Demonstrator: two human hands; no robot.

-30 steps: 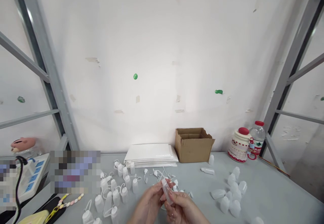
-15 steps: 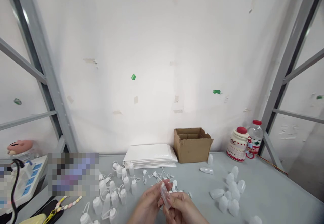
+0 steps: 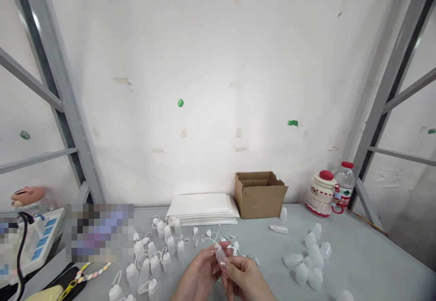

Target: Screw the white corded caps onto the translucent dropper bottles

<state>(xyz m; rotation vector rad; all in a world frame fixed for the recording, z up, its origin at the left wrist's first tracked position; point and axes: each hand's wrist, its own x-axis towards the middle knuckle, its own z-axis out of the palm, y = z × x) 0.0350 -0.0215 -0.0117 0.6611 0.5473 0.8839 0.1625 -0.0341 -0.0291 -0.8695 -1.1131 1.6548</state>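
Observation:
A small translucent squeeze bottle (image 3: 222,260) is tilted between my two hands at the lower middle of the head view. My right hand (image 3: 245,276) grips its body between thumb and fingers. At the bottle's neck, the fingers of my left hand (image 3: 199,269) close on a white cap (image 3: 217,247) with a thin strap trailing from it. Whether the cap is seated cannot be made out. Just behind my hands lie several loose white caps with straps (image 3: 209,234). Left of my hands stand several capped bottles (image 3: 155,267) with looped straps.
Several uncapped bottles (image 3: 316,260) lie and stand at the right. At the back are a stack of white sheets (image 3: 202,209), an open cardboard box (image 3: 261,201), a cream jar (image 3: 320,196) and a plastic drink bottle (image 3: 345,180). A power strip (image 3: 44,242) sits far left.
A white cap with its strap now shows at the bottle's neck, under my left fingers. My right hand has shifted slightly while keeping hold of the bottle.

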